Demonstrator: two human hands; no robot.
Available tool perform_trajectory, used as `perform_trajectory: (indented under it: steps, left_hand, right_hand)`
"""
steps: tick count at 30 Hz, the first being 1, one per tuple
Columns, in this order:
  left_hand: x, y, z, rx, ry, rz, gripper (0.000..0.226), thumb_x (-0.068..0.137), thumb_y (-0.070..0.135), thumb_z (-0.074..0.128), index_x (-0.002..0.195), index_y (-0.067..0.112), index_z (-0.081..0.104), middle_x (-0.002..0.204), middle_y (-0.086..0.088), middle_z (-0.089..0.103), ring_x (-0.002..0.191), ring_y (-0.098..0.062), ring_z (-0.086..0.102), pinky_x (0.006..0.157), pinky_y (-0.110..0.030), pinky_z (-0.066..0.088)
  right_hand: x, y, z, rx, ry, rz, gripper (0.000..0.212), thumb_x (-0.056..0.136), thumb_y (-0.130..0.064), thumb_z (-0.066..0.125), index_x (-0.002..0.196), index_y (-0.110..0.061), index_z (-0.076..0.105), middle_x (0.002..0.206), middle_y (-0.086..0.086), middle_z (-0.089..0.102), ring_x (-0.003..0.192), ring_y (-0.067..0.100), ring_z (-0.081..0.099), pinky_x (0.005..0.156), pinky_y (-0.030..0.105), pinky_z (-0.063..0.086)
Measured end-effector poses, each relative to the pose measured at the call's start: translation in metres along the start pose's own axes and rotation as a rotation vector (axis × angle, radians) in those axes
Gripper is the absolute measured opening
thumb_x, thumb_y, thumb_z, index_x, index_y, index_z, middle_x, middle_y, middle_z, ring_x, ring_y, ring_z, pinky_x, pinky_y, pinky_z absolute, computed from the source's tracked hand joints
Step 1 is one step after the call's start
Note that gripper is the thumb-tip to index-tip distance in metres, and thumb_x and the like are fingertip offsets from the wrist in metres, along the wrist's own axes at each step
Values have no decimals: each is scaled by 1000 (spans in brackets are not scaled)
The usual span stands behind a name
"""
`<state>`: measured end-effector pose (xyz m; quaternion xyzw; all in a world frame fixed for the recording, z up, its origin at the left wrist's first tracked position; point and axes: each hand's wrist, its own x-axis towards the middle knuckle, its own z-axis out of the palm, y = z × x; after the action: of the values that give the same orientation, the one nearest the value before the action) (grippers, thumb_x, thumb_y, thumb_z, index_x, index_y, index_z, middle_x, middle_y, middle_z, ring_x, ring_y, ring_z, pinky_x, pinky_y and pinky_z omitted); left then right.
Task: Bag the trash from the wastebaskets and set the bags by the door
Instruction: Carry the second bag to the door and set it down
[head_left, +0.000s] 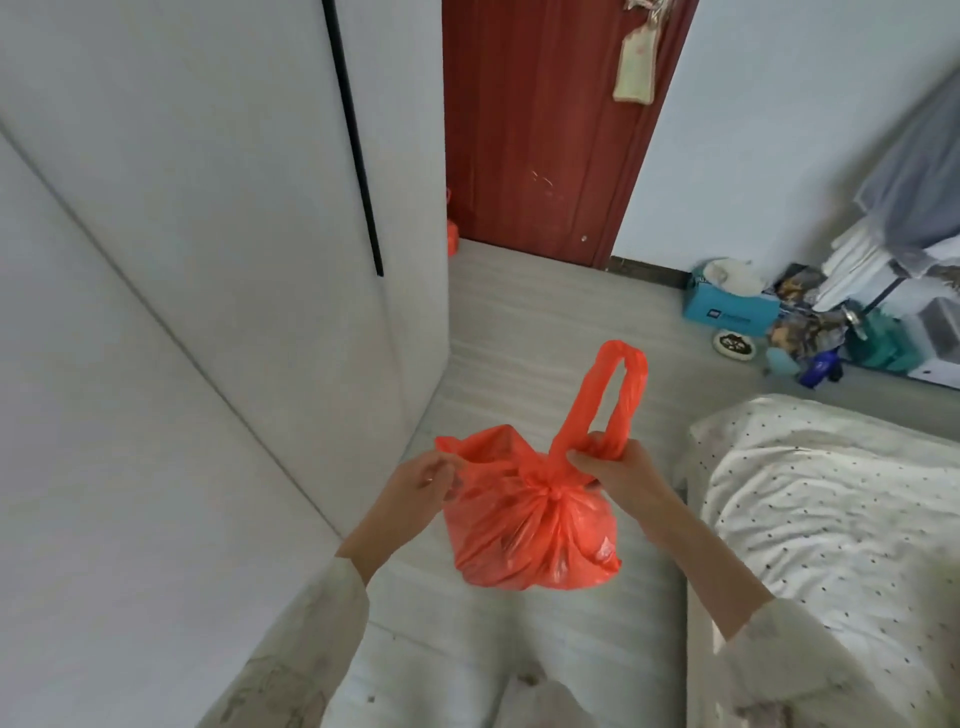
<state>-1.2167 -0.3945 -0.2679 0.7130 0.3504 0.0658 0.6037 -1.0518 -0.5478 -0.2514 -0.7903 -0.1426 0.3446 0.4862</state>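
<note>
An orange plastic trash bag, full and knotted at the top, hangs in front of me above the floor. My right hand grips one handle loop at its base, and the loop stands up above my fingers. My left hand pinches the other handle flap on the bag's left side. The red door stands shut ahead at the end of the floor. A sliver of another orange bag shows beside the door, mostly hidden behind the wardrobe corner.
A white wardrobe fills the left side. A bed with a dotted sheet lies on the right. Along the right wall sit a blue box, a small bowl, a blue bottle and a clothes rack.
</note>
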Motion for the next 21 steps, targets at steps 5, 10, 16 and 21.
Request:
perform_trajectory:
  steps: [5, 10, 16, 21]
  left_hand:
    - [140, 27, 24, 26, -49, -47, 28, 94, 7, 38, 79, 23, 56, 75, 1, 59, 49, 8, 57, 52, -10, 40]
    - [282, 84, 45, -45, 7, -79, 27, 96, 9, 36, 82, 22, 55, 76, 3, 61, 49, 8, 56, 59, -16, 41]
    - [422, 146, 62, -64, -9, -115, 25, 96, 10, 36, 86, 20, 56, 79, 3, 62, 68, -12, 58, 63, -20, 42]
    - [559, 168, 64, -95, 11, -147, 28, 96, 13, 36, 83, 24, 58, 80, 1, 63, 71, -14, 59, 65, -21, 43]
  right_hand:
    - [144, -35, -41, -11, 11, 2, 21, 81, -4, 64, 64, -16, 63, 53, -4, 63, 51, 9, 58, 65, 30, 48]
    - [278, -78, -90, -101, -55, 11, 20, 79, -6, 65, 63, -17, 62, 73, 14, 60, 71, 24, 55, 75, 41, 47]
    - [424, -138, -142, -153, -59, 25, 11, 80, -10, 64, 82, 1, 67, 77, 15, 63, 74, 24, 58, 81, 46, 51]
    - [563, -184, -165, -141, -53, 23, 17, 83, -8, 62, 91, 5, 66, 83, 31, 65, 75, 25, 57, 86, 52, 49]
